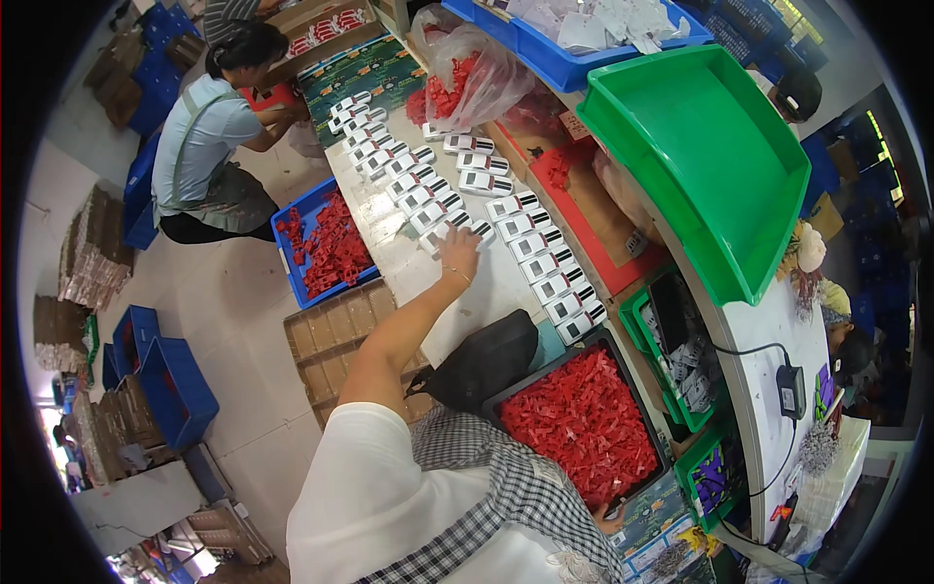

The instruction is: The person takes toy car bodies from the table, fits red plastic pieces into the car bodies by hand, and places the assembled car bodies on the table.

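Note:
My left hand (pixel 459 257) reaches forward over the white table (pixel 413 277). Its fingers are spread on the near end of a row of white rectangular pieces with black ends (pixel 428 211), touching the nearest ones. A second row of the same pieces (pixel 540 263) runs to the right of it. Low in the view, my right hand (pixel 609 518) is beside the near corner of a black tray (pixel 664 440) heaped with red plastic parts (pixel 584 423). Its fingers are curled near something small and dark that I cannot make out.
A black bag (pixel 486 362) lies near my body. A blue crate (pixel 292 268) of red parts stands at the left, near a crouching co-worker (pixel 209 136). To the right are a large green tray (pixel 705 165), green bins (pixel 696 419) and a cabled black adapter (pixel 791 391).

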`<action>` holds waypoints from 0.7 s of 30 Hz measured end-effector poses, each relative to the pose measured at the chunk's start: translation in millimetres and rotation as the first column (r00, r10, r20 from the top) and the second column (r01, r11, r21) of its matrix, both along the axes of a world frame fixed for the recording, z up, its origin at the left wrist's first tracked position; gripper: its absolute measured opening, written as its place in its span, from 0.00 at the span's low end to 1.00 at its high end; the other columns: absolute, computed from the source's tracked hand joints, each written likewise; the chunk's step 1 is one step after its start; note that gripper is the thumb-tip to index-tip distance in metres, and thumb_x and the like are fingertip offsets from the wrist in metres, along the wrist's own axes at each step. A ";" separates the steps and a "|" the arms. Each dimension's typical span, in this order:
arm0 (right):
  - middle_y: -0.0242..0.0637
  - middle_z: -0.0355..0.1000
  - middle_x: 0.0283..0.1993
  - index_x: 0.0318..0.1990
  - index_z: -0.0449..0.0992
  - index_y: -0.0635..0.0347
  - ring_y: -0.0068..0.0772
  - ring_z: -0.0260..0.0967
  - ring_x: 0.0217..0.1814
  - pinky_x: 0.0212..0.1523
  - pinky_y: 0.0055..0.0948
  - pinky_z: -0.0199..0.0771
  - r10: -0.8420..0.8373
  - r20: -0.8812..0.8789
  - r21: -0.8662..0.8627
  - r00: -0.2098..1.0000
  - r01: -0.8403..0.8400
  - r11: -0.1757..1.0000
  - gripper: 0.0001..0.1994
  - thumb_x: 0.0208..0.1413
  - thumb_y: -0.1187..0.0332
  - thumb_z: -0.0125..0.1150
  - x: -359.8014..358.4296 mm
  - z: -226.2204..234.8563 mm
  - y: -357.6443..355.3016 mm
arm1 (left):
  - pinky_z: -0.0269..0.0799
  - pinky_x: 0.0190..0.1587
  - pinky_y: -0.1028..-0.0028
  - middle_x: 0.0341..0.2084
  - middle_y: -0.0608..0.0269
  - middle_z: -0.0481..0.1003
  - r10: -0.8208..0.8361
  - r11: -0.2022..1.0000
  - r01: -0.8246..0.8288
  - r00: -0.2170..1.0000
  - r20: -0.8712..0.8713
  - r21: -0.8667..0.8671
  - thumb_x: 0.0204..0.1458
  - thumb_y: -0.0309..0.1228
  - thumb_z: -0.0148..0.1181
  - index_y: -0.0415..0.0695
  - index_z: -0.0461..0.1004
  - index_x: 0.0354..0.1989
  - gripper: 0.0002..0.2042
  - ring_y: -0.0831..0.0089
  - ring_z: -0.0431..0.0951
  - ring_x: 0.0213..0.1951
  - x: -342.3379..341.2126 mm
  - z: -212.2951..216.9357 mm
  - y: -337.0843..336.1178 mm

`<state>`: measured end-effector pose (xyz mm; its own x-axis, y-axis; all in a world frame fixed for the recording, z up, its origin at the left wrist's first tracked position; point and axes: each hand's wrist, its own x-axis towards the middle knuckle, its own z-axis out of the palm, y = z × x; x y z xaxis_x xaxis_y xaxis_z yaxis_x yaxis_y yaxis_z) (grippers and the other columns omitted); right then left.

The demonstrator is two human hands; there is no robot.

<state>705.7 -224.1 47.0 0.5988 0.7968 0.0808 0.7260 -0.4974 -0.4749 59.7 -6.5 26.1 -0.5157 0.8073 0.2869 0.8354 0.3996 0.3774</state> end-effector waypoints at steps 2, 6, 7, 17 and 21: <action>0.51 0.63 0.53 0.53 0.65 0.66 0.52 0.60 0.55 0.56 0.46 0.61 -0.122 0.206 -0.219 0.971 0.167 0.961 0.29 0.51 0.52 0.60 17.0 -21.3 -10.0 | 0.59 0.53 0.56 0.47 0.55 0.66 -0.169 0.964 0.140 0.979 0.113 0.226 0.38 0.24 0.62 0.50 0.72 0.42 0.18 0.52 0.63 0.52 16.4 9.2 -3.4; 0.52 0.62 0.54 0.54 0.65 0.65 0.54 0.60 0.56 0.55 0.48 0.60 0.092 0.275 -0.055 0.957 -0.080 0.995 0.31 0.50 0.50 0.59 21.4 -24.9 -14.4 | 0.62 0.53 0.60 0.46 0.53 0.67 -0.475 0.845 0.346 0.836 0.274 0.409 0.41 0.20 0.57 0.46 0.71 0.41 0.16 0.51 0.65 0.49 86.5 68.4 -37.2; 0.52 0.62 0.55 0.54 0.65 0.65 0.54 0.60 0.56 0.55 0.48 0.60 0.147 0.297 -0.015 0.943 -0.150 0.989 0.31 0.50 0.49 0.59 19.1 -22.7 -13.2 | 0.63 0.53 0.61 0.45 0.53 0.68 -0.495 0.840 0.367 0.820 0.286 0.400 0.42 0.20 0.56 0.45 0.71 0.41 0.15 0.52 0.65 0.49 104.0 75.1 -49.4; 0.48 0.64 0.56 0.49 0.71 0.54 0.60 0.59 0.59 0.56 0.51 0.64 0.715 0.461 -0.022 0.526 -0.798 0.602 0.18 0.51 0.58 0.55 28.4 -34.6 -25.1 | 0.65 0.50 0.65 0.41 0.57 0.72 -0.750 0.659 0.646 0.520 0.409 0.386 0.50 0.24 0.53 0.44 0.73 0.40 0.09 0.59 0.70 0.45 248.4 95.1 -127.7; 0.58 0.57 0.59 0.51 0.68 0.63 0.58 0.56 0.60 0.59 0.45 0.55 0.410 0.193 0.294 0.892 -0.451 0.843 0.20 0.48 0.71 0.58 -34.0 72.3 -19.8 | 0.68 0.50 0.67 0.40 0.57 0.74 -0.754 0.638 0.690 0.470 0.460 0.342 0.50 0.24 0.53 0.43 0.74 0.38 0.08 0.60 0.72 0.45 264.5 140.7 -129.8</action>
<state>671.7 -243.9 119.3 0.1715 0.8887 0.4252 0.8914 0.0438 -0.4511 324.2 -136.3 166.8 0.1565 0.9489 0.2740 0.4600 -0.3155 0.8300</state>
